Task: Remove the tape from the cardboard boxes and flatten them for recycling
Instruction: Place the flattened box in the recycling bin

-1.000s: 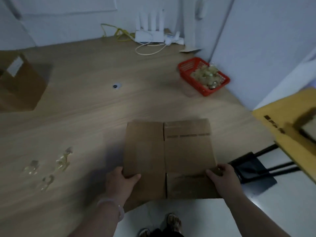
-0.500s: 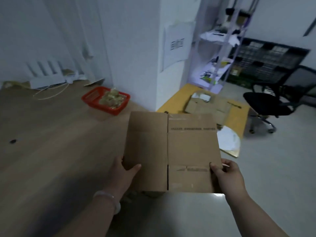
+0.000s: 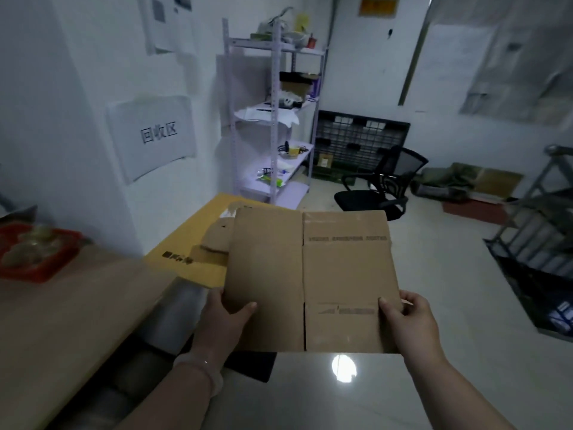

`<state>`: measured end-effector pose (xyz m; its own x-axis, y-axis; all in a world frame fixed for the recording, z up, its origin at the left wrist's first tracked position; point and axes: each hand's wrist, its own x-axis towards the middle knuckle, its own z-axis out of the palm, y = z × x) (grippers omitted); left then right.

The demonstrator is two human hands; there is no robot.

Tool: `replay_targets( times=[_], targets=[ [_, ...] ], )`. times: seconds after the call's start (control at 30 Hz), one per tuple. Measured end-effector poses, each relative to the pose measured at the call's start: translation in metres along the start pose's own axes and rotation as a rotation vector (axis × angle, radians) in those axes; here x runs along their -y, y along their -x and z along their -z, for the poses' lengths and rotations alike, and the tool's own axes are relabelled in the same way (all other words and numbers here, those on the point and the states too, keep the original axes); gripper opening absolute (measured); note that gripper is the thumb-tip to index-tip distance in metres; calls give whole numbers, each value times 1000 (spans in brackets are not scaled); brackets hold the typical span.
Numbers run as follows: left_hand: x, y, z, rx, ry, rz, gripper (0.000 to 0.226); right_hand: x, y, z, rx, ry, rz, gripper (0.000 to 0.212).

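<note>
Firmly pinched between left hand [image 3: 228,311] and right hand [image 3: 409,318]: flattened cardboard box [image 3: 310,280].

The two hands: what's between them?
The flattened cardboard box spans between the left hand and right hand, each gripping a side edge; the head view shows it.

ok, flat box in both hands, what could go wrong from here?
The left hand and right hand grip the flattened box only at its near end; the far end could sag or slip.
The box hides part of the cardboard pile on the yellow table, so the drop could land askew.
</note>
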<state>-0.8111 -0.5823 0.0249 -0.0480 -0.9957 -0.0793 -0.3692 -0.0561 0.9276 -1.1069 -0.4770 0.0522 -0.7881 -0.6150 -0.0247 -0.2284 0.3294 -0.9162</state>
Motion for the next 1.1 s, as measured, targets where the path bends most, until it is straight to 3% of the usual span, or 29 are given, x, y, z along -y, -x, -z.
replay_targets(
  times=[0.27, 0.73, 0.9, 1.1],
  targets=[
    [-38, -50, -77, 21, -12, -19, 61, -10, -90, 20, -39, -16, 5, 37],
    [-74, -244, -142, -66, 8, 105, 57, 45, -304, -90, 95, 19, 82, 33],
    [-68, -292, -148, -137, 1, 183, 57, 53, -361, -140, 176, 32, 88, 35],
    [-40, -325, -157, -366, 49, 296, 55, 64, -423, -222, 392, 80, 58, 36]
  ],
)
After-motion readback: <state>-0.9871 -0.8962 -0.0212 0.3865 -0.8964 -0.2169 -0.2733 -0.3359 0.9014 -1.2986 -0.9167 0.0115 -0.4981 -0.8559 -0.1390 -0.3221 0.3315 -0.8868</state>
